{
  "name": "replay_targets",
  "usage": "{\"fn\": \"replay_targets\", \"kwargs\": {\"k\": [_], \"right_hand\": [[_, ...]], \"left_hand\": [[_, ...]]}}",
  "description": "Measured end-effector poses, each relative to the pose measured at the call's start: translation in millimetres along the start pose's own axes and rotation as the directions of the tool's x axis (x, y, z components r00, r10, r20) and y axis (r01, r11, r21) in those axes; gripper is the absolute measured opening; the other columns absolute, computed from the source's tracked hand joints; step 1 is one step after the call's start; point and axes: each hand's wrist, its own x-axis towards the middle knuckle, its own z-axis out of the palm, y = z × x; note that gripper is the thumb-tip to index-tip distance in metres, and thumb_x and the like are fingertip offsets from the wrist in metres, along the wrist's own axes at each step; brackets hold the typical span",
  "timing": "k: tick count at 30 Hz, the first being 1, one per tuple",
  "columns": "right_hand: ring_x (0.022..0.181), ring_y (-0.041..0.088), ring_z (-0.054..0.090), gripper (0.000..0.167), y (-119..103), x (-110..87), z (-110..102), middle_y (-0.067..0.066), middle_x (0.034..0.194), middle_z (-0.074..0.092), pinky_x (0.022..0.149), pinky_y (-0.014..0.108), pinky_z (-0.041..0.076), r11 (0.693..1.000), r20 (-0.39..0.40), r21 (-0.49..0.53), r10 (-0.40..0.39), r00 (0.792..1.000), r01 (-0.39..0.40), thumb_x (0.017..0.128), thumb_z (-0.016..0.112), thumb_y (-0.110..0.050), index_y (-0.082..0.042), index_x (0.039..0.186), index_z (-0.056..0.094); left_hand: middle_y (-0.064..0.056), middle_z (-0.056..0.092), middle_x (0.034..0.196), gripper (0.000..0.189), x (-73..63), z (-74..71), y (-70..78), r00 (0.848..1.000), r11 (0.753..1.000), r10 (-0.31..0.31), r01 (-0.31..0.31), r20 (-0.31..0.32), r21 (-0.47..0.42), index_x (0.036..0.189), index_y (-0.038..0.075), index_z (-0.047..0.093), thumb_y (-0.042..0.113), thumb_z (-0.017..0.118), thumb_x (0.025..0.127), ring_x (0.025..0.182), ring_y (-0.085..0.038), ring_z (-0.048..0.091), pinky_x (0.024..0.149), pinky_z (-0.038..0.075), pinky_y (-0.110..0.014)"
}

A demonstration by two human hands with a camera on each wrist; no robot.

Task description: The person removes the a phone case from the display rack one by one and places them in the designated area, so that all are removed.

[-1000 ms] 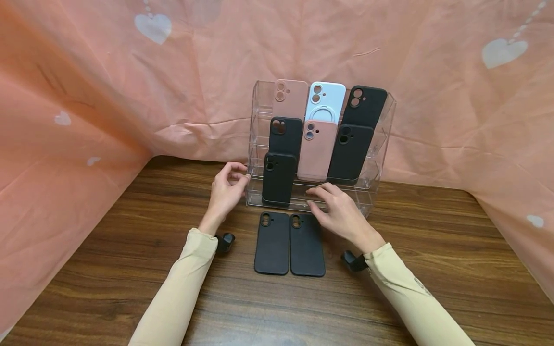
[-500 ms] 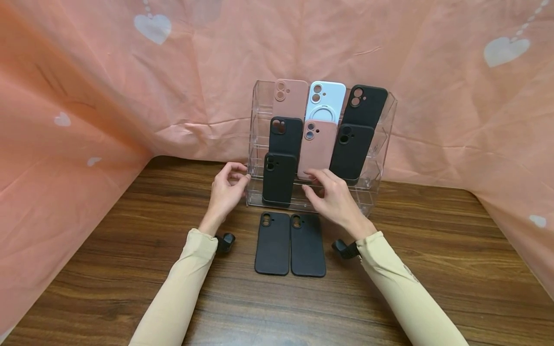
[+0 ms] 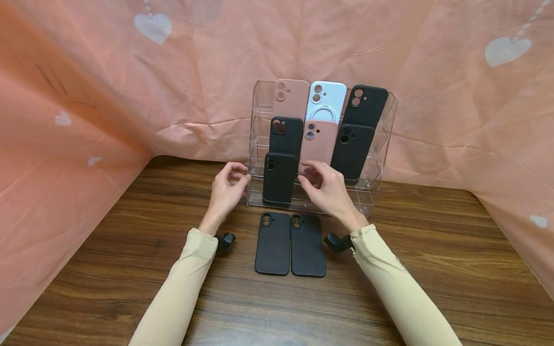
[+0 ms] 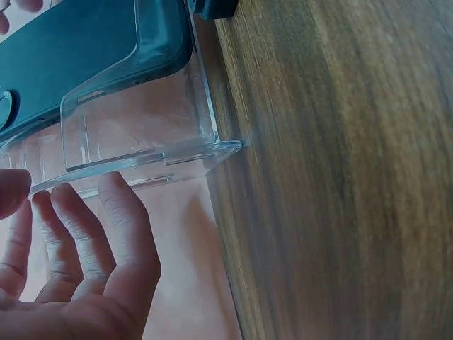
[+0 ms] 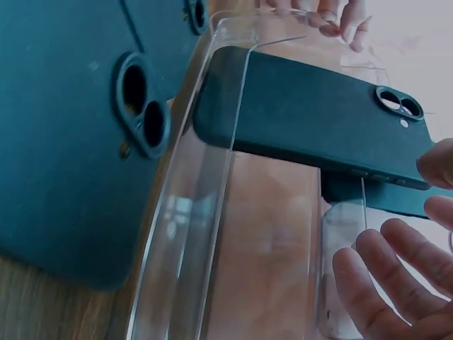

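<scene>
A clear tiered display stand holds several phone cases. My left hand grips the stand's left side edge between thumb and fingers; in the left wrist view its fingertips lie along the clear side panel. My right hand is in front of the pink case in the middle tier, thumb and fingers apart with nothing between them. Its thumb is close beside the black case standing at the left of the lowest tier. That hand covers the pink case's lower part.
Two black cases, a left one and a right one, lie side by side on the wooden table before the stand. A white case stands in the top tier. A pink cloth hangs behind.
My right hand has moved left and slightly up along the stand's lower tier, from right of the gap to beside the front black case. The left hand has stayed put.
</scene>
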Motion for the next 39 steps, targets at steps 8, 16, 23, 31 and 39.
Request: {"fn": "replay_targets", "kwargs": {"k": [8,16,23,31,39], "right_hand": [[0.082,0.024,0.072,0.035,-3.7,11.2,3.3,0.013,0.1,0.074,0.073,0.038,0.061,0.992,-0.019,0.053,0.113,0.993,-0.112,0.093,0.074,-0.016,-0.007,0.126,0.067],[0.08,0.022,0.071,0.038,-6.6,18.9,6.6,0.01,0.099,0.075,0.069,0.026,0.054,0.986,-0.009,0.044,0.159,0.987,-0.159,0.093,0.075,-0.019,-0.011,0.129,0.067],[0.08,0.022,0.07,0.039,-10.8,23.8,9.3,0.011,0.103,0.075,0.073,0.034,0.058,0.986,0.03,0.041,0.16,0.987,-0.161,0.094,0.074,-0.02,-0.013,0.132,0.066],[0.077,0.022,0.07,0.032,-9.3,23.8,12.3,0.011,0.099,0.075,0.068,0.029,0.056,0.991,-0.005,0.036,0.126,0.992,-0.125,0.095,0.072,-0.016,-0.012,0.127,0.069],[0.087,0.024,0.07,0.03,-9.2,20.5,12.8,0.015,0.103,0.074,0.076,0.02,0.055,0.966,0.01,0.188,0.181,0.983,-0.18,0.095,0.071,-0.011,-0.011,0.125,0.069]], "left_hand": [[-0.008,0.068,0.094,0.021,0.3,1.1,0.7,1.0,1.0,-0.008,0.008,0.005,-0.001,0.116,0.011,0.064,0.016,0.067,0.097,0.087,-0.038,0.071,0.072,0.064,-0.049],[-0.007,0.068,0.095,0.021,-0.1,0.6,0.5,1.0,1.0,-0.009,0.009,0.01,0.009,0.117,0.012,0.065,0.018,0.068,0.097,0.087,-0.036,0.071,0.074,0.064,-0.05],[-0.006,0.067,0.094,0.021,1.7,-0.9,-1.4,1.0,1.0,0.006,-0.007,0.004,0.031,0.117,0.011,0.065,0.018,0.068,0.097,0.082,-0.03,0.071,0.07,0.064,-0.041],[-0.01,0.069,0.094,0.021,0.8,-0.8,-1.6,0.999,0.997,0.051,-0.052,0.011,0.06,0.117,0.009,0.064,0.016,0.067,0.097,0.08,-0.032,0.072,0.063,0.063,-0.034],[-0.01,0.069,0.092,0.021,0.9,-1.0,-1.8,0.998,0.995,0.065,-0.065,0.004,0.075,0.116,0.01,0.064,0.017,0.068,0.096,0.074,-0.027,0.071,0.059,0.06,-0.027]]}}
